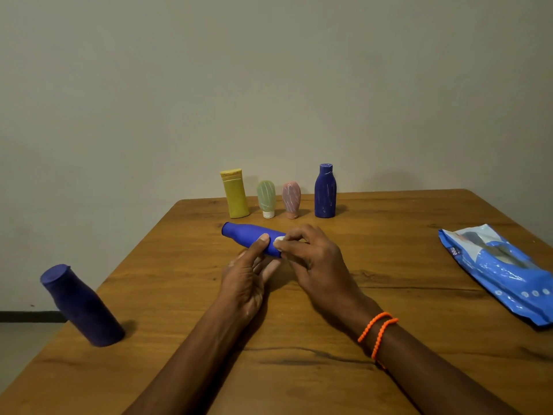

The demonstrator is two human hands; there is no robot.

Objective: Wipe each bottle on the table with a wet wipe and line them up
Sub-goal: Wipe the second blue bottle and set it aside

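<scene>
Bottles: four stand in a row at the far edge of the table (pixel 374 265), namely yellow bottle (pixel 235 194), green tube (pixel 266 198), pink tube (pixel 291 199) and dark blue bottle (pixel 325 191). Row judged to be the finished line. One more, the purple bottle (pixel 82 307), stands near the left edge, well apart from the row; likely not yet wiped.

Step in hand: wiping the blue bottle (pixel 248 236). It is held roughly horizontal above the table centre, one end pointing left. My left hand (pixel 248 280) closes around its near end, thumb on top, fingers beneath. My right hand (pixel 314 259) pinches a small white wet wipe (pixel 279 240) tight against the bottle just beside that thumb.

Next move, as I judge it: turn the bottle with the left hand so the wipe covers all sides, then stand it upright in the row. Wipes pack (pixel 502 271) lies at right, untouched.
</scene>
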